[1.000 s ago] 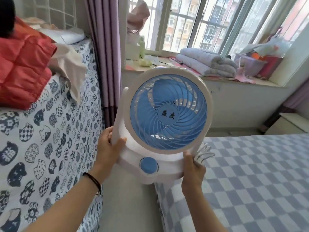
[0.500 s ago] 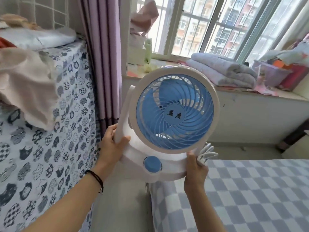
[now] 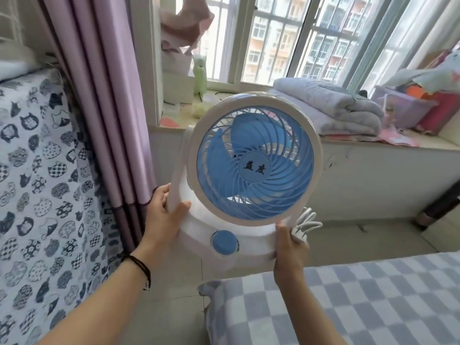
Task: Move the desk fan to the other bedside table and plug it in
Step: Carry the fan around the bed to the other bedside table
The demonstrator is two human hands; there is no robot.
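Note:
A white desk fan (image 3: 254, 165) with a blue grille, blue blades and a blue knob is held up in the air in front of me, facing me. My left hand (image 3: 164, 215) grips the left upright of its stand. My right hand (image 3: 288, 247) holds the right side of its base, together with the coiled white power cord (image 3: 307, 224) that loops out beside the fingers. No bedside table shows in the head view.
A bed with a blue-and-white checked sheet (image 3: 361, 302) fills the lower right. A cat-print cover (image 3: 39, 195) and purple curtain (image 3: 104, 100) stand at left. The window sill (image 3: 423, 148) ahead carries folded blankets (image 3: 331, 108) and a storage box. A narrow tiled floor aisle (image 3: 164, 307) runs between.
The view has swung right and moved forward along the aisle toward the window. The red quilt at left has left the frame. Both hands keep their hold on the fan.

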